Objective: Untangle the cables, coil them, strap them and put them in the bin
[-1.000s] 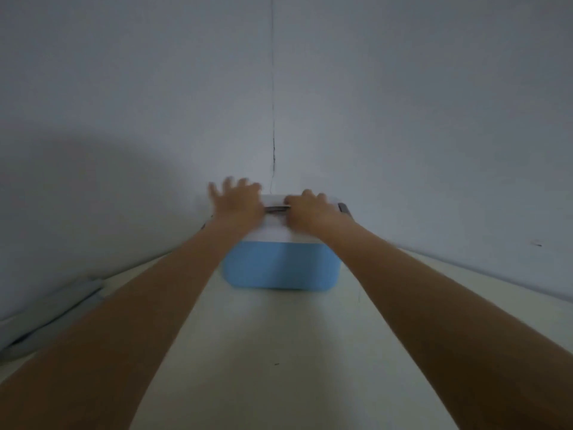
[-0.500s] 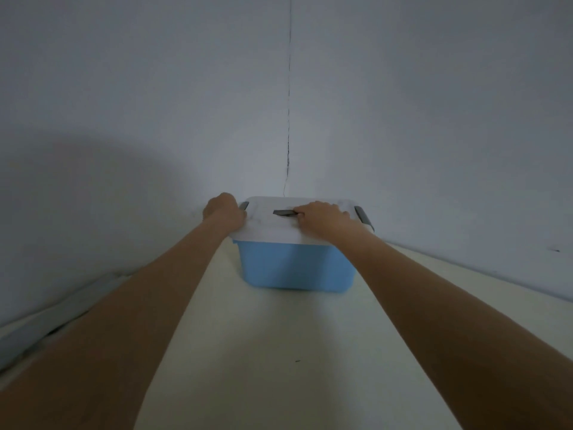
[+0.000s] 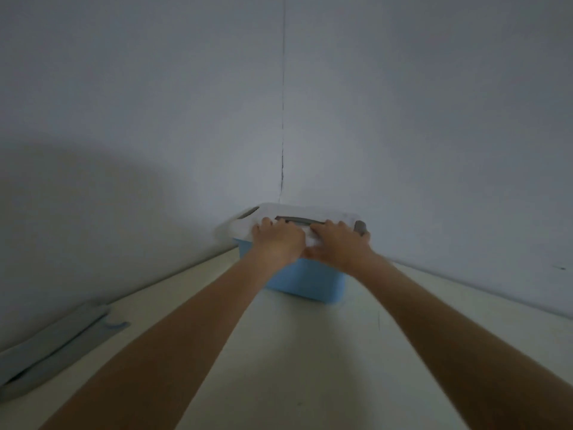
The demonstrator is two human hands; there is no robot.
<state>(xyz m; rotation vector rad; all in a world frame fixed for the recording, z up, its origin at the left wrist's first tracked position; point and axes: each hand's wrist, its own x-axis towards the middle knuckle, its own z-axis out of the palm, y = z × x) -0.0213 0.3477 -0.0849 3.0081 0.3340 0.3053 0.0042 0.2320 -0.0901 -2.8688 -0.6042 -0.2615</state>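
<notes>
A light blue bin [image 3: 307, 282] with a white lid [image 3: 335, 216] stands on the pale table against the wall. The lid carries a grey handle [image 3: 293, 219] on top and grey latches at its left [image 3: 248, 212] and right [image 3: 360, 227] ends. My left hand [image 3: 277, 242] lies on the lid's front edge, fingers curled at the handle's left end. My right hand [image 3: 338, 243] sits beside it, fingers at the handle's right end, thumb against the lid's front rim. No cables are in sight; the bin's inside is hidden.
The grey wall [image 3: 403, 135] rises directly behind the bin, with a thin vertical crack [image 3: 282, 156] above it. Flat grey strips [image 3: 52, 346] lie along the wall at the far left of the table [image 3: 310, 367].
My left hand has left the lid's left latch and come to the middle of the lid, next to my right hand. The view has shifted, so the bin sits further right.
</notes>
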